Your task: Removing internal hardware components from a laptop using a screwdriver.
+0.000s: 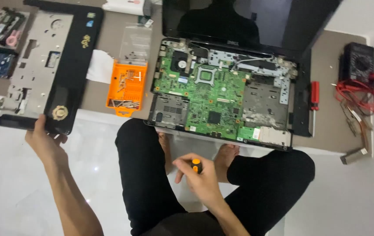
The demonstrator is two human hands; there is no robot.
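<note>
Brown mat (327, 126): left hand (45, 140) grips palmrest cover (51, 65); right hand (198, 175) clutches screwdriver (196, 165).

Opened laptop being worked on at a low table

The left hand (42, 140) is gripping the near edge of the black palm-rest cover (51, 65), which is lying upside down on the table (327, 118). The right hand (198, 177) is holding an orange-and-black screwdriver (196, 165) over the crossed legs. The laptop base (222, 96) is sitting open, its green board exposed, with an orange bit case (127, 89) just left of it and a red-handled screwdriver (314, 98) to its right.
</note>
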